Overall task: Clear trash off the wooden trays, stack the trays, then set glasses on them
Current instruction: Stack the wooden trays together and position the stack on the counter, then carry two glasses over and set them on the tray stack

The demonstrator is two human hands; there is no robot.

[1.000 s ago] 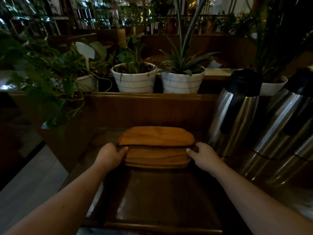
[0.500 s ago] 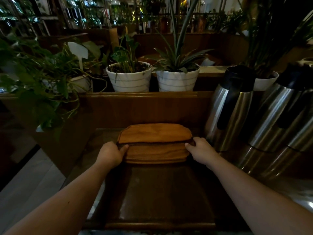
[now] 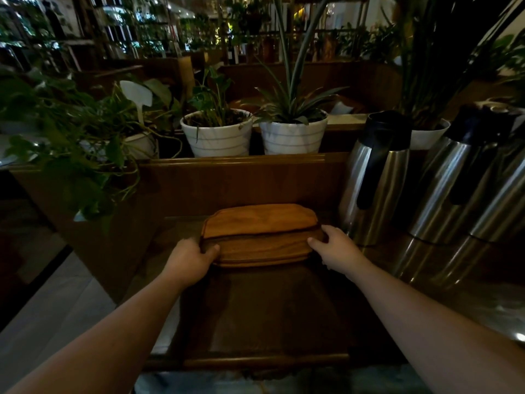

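A stack of oval wooden trays [image 3: 260, 245] rests on a dark wooden counter [image 3: 264, 314], close to the back panel. The top tray [image 3: 260, 223] is lighter and sits shifted toward the far side, so the darker trays below show at the front. My left hand [image 3: 190, 260] grips the stack's left end, thumb on top. My right hand [image 3: 338, 248] holds the right end with fingers curled around the edge. No glasses and no trash are in view.
Steel thermos jugs [image 3: 375, 177] [image 3: 466, 189] with black handles stand right beside the trays on the right. Behind the wooden panel [image 3: 241, 177] are white plant pots [image 3: 217, 135] [image 3: 292, 135]. A leafy plant [image 3: 71, 143] overhangs the left. Floor lies to the lower left.
Both hands stay on the ends of the tray stack, and the stack looks slightly further back on the counter. The view has shifted a little.
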